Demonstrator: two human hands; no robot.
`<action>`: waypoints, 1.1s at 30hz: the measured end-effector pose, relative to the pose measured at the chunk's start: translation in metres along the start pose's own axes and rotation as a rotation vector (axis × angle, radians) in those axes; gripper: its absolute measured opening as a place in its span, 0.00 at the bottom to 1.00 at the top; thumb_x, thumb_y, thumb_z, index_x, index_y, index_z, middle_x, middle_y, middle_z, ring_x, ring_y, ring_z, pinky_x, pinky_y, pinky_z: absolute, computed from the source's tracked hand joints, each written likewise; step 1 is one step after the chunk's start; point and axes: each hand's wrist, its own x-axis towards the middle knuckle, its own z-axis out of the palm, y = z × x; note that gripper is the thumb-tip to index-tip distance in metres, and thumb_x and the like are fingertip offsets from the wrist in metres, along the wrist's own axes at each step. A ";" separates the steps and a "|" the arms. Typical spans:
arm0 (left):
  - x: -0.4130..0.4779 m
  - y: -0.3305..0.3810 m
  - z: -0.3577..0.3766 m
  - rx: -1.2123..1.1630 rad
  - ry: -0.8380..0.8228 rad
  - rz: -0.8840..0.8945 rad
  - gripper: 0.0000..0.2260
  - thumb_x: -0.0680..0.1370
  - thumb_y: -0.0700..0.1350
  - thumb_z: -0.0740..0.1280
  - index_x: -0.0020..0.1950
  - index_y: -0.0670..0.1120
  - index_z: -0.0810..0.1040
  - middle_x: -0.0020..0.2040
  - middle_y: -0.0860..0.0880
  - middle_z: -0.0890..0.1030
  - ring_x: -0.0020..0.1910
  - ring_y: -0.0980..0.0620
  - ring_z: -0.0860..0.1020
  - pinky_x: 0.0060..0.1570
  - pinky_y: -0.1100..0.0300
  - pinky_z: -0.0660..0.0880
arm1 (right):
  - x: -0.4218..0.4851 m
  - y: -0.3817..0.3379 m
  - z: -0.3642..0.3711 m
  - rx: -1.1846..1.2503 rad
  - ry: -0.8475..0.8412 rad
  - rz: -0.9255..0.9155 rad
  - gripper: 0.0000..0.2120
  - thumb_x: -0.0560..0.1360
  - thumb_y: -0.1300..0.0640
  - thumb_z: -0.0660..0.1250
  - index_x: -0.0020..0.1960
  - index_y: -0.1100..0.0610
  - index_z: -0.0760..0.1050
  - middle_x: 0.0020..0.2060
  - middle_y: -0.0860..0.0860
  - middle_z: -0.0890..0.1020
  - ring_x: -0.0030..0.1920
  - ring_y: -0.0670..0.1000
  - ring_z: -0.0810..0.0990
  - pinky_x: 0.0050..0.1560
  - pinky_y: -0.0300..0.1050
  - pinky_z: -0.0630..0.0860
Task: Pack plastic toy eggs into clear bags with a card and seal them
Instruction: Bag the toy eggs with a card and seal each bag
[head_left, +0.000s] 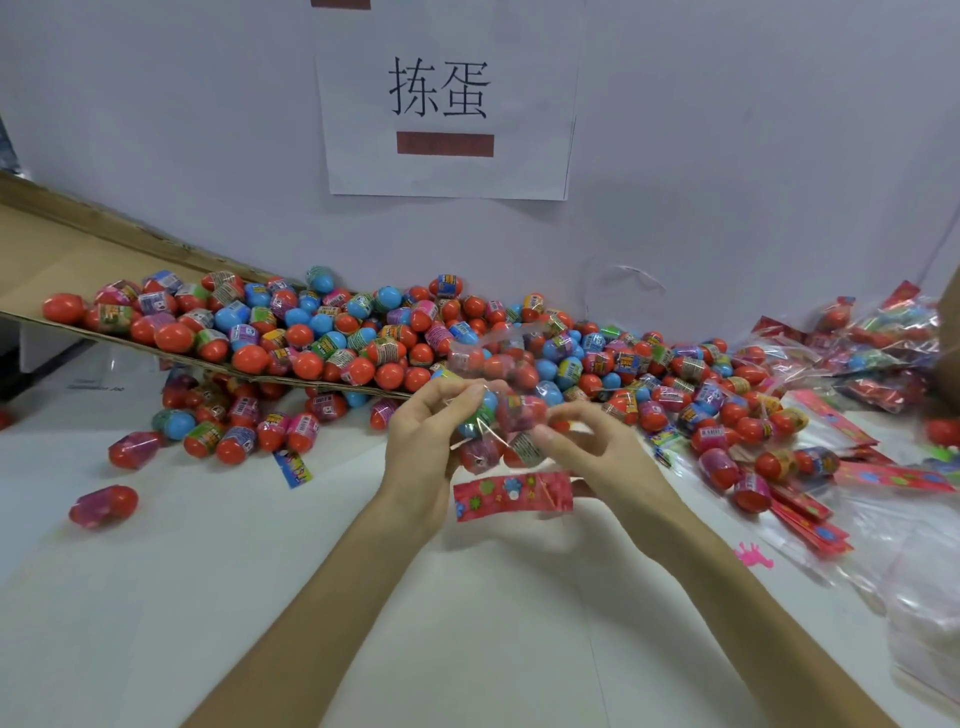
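The person stands before a heap of toy eggs (363, 338) spilling off a cardboard sheet (62, 249) onto the table (208, 597). Both hands are held just above the table with one clear bag (511, 415) between them. The left grip (421, 441) has its thumb and fingertips pinched on the bag's left side. The right grip (587, 452) is curled in, pinching the film on the other side. Several eggs sit inside the bag, and a red flowered card (514, 493) runs across its near end; I can't tell whether the card lies inside the film. The far end of the bag looks loose and open, facing the heap.

To my eye the bag is filled but not yet sealed. The open mouth is the risk: if the bag tips away, an egg could roll back into the heap. The film looks slick and crumpled, so a pinch could slide or the flap could close creased. The card could also skew. Packed bags (883, 338) lie well off to the right, with spare cards (810, 509) nearer.
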 end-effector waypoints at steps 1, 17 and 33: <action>0.001 0.001 -0.001 0.000 -0.001 0.000 0.07 0.81 0.40 0.69 0.44 0.46 0.83 0.55 0.44 0.87 0.50 0.44 0.85 0.47 0.49 0.81 | 0.000 0.002 0.000 -0.043 -0.030 -0.004 0.22 0.67 0.36 0.74 0.54 0.48 0.81 0.49 0.49 0.87 0.49 0.51 0.87 0.48 0.53 0.83; -0.008 -0.008 0.007 0.053 -0.096 -0.043 0.05 0.79 0.32 0.69 0.46 0.41 0.80 0.48 0.45 0.88 0.45 0.50 0.86 0.36 0.60 0.81 | 0.001 0.001 -0.002 0.052 -0.075 0.025 0.11 0.75 0.63 0.75 0.57 0.56 0.83 0.48 0.54 0.88 0.49 0.56 0.87 0.51 0.49 0.84; -0.008 -0.012 0.012 0.130 0.013 -0.058 0.11 0.84 0.51 0.66 0.51 0.52 0.88 0.49 0.47 0.88 0.46 0.50 0.87 0.37 0.60 0.82 | -0.004 -0.005 0.002 0.076 0.128 -0.030 0.06 0.79 0.58 0.71 0.44 0.57 0.85 0.41 0.52 0.87 0.41 0.50 0.85 0.37 0.40 0.80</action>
